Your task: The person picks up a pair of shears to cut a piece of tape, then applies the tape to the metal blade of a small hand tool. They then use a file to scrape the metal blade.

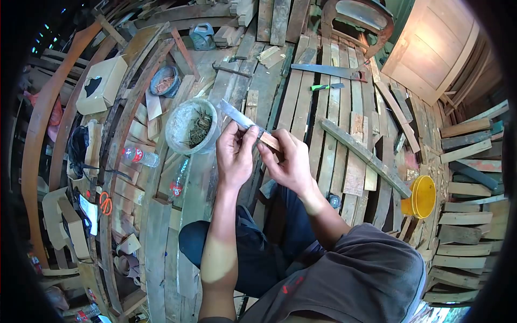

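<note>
your left hand (235, 153) is closed in a pinch on the flat metal blade (230, 112), thumb pressed on it near its lower end; your right hand (288, 161) grasps the wooden handle (270, 141) with thumb and fingers; both grips are firm, neither is released. the blade and handle lie in one slanting line between your hands, held up off the boards, the blade tip pointing forward and to the left; as far as can be judged, the two parts are together end to end, but your fingers cover much of the join, so you cannot tell whether it is fixed; neither part is set down.

just left of the grip stands the pale bucket (173, 126) with a heap of nails (199, 129) inside; right of the grip, a thick plank (366, 157) slants across the floorboards, with the yellow bucket (424, 196) near its closer end; ahead and to the right lie the green-handled knife (320, 87) and, beyond it, the saw (326, 70), both out of your hands; farther ahead, left of the grip, is the blue jug (202, 36); far off to the right leans the wooden door panel (431, 48).
</note>
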`<action>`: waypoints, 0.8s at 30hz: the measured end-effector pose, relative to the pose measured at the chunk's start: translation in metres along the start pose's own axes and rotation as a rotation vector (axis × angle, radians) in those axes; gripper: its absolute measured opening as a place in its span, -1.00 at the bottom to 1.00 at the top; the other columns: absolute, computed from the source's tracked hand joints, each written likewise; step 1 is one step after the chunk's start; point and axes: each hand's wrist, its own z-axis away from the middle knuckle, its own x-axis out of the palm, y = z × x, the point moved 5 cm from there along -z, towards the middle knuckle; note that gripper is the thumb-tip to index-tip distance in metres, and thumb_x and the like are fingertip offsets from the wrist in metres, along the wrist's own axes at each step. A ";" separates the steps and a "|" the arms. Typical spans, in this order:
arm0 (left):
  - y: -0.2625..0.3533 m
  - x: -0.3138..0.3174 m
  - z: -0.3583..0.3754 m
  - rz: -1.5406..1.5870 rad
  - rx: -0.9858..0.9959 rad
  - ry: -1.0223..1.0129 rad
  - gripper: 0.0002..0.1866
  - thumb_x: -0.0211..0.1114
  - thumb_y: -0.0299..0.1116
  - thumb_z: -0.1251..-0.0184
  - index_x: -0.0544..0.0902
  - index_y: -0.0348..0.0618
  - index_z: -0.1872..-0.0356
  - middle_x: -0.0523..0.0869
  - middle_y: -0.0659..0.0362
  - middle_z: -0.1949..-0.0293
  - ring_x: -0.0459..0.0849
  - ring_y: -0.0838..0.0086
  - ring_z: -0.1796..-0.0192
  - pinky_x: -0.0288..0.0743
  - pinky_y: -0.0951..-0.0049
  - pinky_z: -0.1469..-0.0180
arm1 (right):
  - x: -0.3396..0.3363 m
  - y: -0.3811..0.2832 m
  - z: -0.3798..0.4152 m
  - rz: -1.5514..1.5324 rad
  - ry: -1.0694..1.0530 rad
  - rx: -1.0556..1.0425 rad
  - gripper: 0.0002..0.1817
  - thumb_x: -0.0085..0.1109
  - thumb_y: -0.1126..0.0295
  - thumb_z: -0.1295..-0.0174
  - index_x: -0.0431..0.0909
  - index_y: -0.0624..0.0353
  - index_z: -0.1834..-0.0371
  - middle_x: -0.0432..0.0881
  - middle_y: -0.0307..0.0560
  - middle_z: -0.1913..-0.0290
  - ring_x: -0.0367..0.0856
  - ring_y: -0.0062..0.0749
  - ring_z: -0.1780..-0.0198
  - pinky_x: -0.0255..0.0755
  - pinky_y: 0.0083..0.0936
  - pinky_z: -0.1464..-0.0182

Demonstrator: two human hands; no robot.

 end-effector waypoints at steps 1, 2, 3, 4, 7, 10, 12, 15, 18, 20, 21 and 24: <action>-0.003 0.000 0.000 -0.042 0.015 0.009 -0.89 0.18 -0.46 -0.48 0.55 -0.27 0.28 0.61 0.28 0.39 0.51 0.70 0.32 0.40 0.58 0.23 | 0.001 0.003 0.001 -0.021 0.017 0.009 -0.77 0.30 0.34 -0.21 0.48 0.26 0.33 0.51 0.09 0.49 0.54 0.04 0.54 0.37 -0.25 0.51; -0.003 0.001 0.000 -0.052 0.038 0.019 -0.89 0.18 -0.47 -0.48 0.55 -0.28 0.28 0.61 0.27 0.39 0.51 0.69 0.32 0.40 0.57 0.25 | 0.002 0.004 0.001 -0.020 0.011 0.016 -0.77 0.30 0.34 -0.22 0.46 0.26 0.35 0.51 0.10 0.51 0.54 0.04 0.54 0.36 -0.24 0.51; -0.004 0.004 0.000 -0.062 0.059 0.030 -0.89 0.18 -0.47 -0.48 0.55 -0.28 0.29 0.61 0.27 0.40 0.51 0.69 0.33 0.41 0.57 0.26 | 0.002 0.006 0.001 -0.019 0.002 0.024 -0.76 0.29 0.34 -0.23 0.45 0.26 0.37 0.50 0.10 0.52 0.53 0.04 0.55 0.35 -0.24 0.52; -0.004 0.005 0.001 -0.070 0.078 0.041 -0.89 0.18 -0.47 -0.47 0.54 -0.29 0.29 0.61 0.26 0.41 0.52 0.69 0.34 0.41 0.57 0.27 | 0.002 0.007 0.002 -0.016 -0.007 0.032 -0.76 0.28 0.35 -0.24 0.43 0.26 0.39 0.49 0.11 0.53 0.53 0.05 0.56 0.35 -0.23 0.52; -0.006 0.006 0.002 -0.116 0.087 0.055 -0.87 0.19 -0.46 -0.46 0.53 -0.30 0.31 0.61 0.24 0.45 0.52 0.67 0.37 0.42 0.55 0.31 | 0.004 0.011 0.005 -0.073 -0.068 0.110 -0.72 0.24 0.34 -0.28 0.38 0.26 0.44 0.45 0.13 0.60 0.50 0.07 0.59 0.31 -0.21 0.54; -0.005 0.007 0.003 -0.177 0.094 0.058 -0.85 0.19 -0.45 -0.45 0.53 -0.32 0.32 0.62 0.21 0.47 0.53 0.65 0.39 0.43 0.52 0.33 | 0.005 0.014 0.007 -0.105 -0.086 0.161 -0.68 0.23 0.32 -0.32 0.36 0.27 0.46 0.39 0.13 0.66 0.48 0.08 0.62 0.28 -0.20 0.56; -0.006 0.005 0.003 -0.205 0.082 0.054 -0.85 0.18 -0.45 -0.45 0.53 -0.32 0.32 0.62 0.19 0.47 0.54 0.63 0.40 0.43 0.50 0.33 | 0.003 0.012 0.004 -0.091 -0.102 0.155 -0.68 0.22 0.31 -0.33 0.37 0.28 0.47 0.38 0.13 0.67 0.47 0.07 0.63 0.27 -0.21 0.56; -0.006 0.001 0.002 -0.219 0.066 0.048 -0.85 0.17 -0.45 -0.45 0.53 -0.33 0.31 0.64 0.16 0.47 0.56 0.60 0.40 0.44 0.47 0.34 | 0.001 0.009 0.000 -0.111 -0.147 0.133 -0.67 0.21 0.30 -0.34 0.37 0.28 0.47 0.37 0.13 0.68 0.46 0.07 0.64 0.27 -0.21 0.57; -0.006 0.002 0.002 -0.232 0.070 0.033 -0.87 0.16 -0.45 -0.44 0.54 -0.32 0.29 0.65 0.14 0.50 0.57 0.54 0.45 0.44 0.44 0.37 | 0.001 0.012 0.001 -0.119 -0.204 0.122 -0.68 0.21 0.30 -0.35 0.38 0.28 0.46 0.38 0.12 0.68 0.44 0.05 0.65 0.25 -0.23 0.57; -0.011 0.002 0.002 -0.339 0.051 0.017 -0.86 0.17 -0.44 -0.44 0.54 -0.33 0.27 0.64 0.12 0.52 0.57 0.53 0.47 0.42 0.42 0.42 | 0.000 0.015 0.002 -0.139 -0.240 0.173 -0.68 0.20 0.31 -0.36 0.39 0.29 0.45 0.38 0.12 0.68 0.44 0.05 0.65 0.25 -0.24 0.58; -0.008 0.007 0.003 -0.248 0.065 0.028 -0.85 0.18 -0.42 -0.44 0.54 -0.33 0.27 0.64 0.10 0.52 0.58 0.51 0.49 0.40 0.41 0.45 | 0.000 0.018 0.002 -0.164 -0.245 0.155 -0.70 0.17 0.33 -0.38 0.40 0.30 0.43 0.38 0.10 0.68 0.45 -0.04 0.67 0.24 -0.26 0.58; -0.012 0.009 0.003 -0.315 0.095 0.003 -0.82 0.19 -0.39 -0.44 0.53 -0.34 0.28 0.62 0.09 0.53 0.60 0.49 0.52 0.41 0.39 0.47 | -0.005 0.021 0.004 -0.224 -0.289 0.238 -0.71 0.13 0.37 -0.42 0.39 0.31 0.43 0.34 0.02 0.69 0.35 -0.33 0.69 0.21 -0.33 0.57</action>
